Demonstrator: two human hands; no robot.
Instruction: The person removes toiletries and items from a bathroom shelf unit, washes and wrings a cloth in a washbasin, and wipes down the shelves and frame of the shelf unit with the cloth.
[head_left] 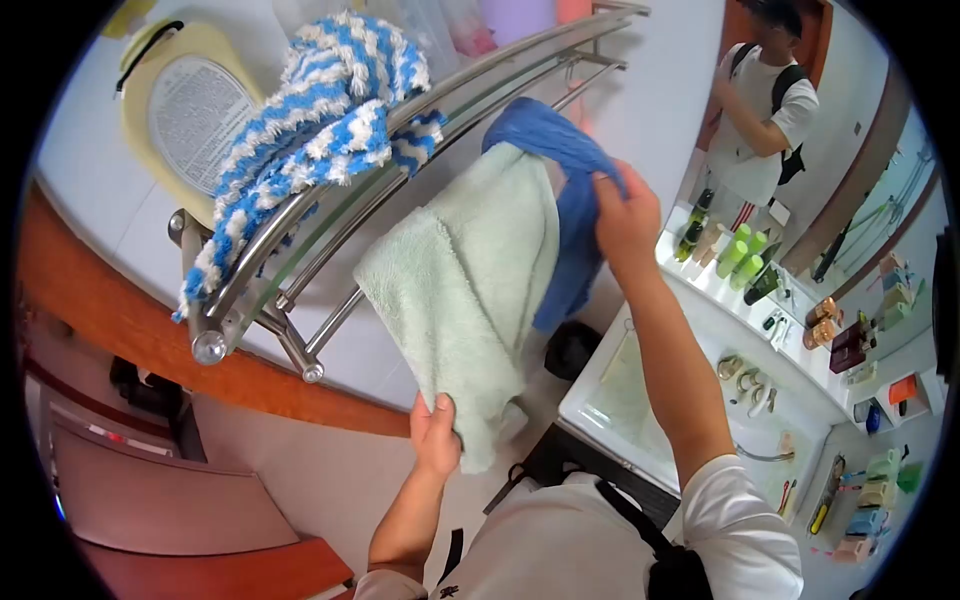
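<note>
A pale green towel (465, 270) hangs over the lower bar of a metal towel rack (350, 205). My left hand (436, 432) pinches its lower left corner. Beside it on the right, a blue towel (578, 215) drapes from the same part of the rack and partly overlaps the green one. My right hand (628, 215) grips the edge of the blue towel near its top, thumb in front and the other fingers mostly hidden behind. A fluffy blue and white striped cloth (330, 110) lies over the rack's upper rail, left of both towels.
A yellowish container (185, 110) with a printed label stands behind the rack. To the right is a white sink (630, 400) with a faucet (745, 380). Green bottles (740, 250) line a ledge under the mirror (840, 130). A dark bin (572, 350) sits below the towels.
</note>
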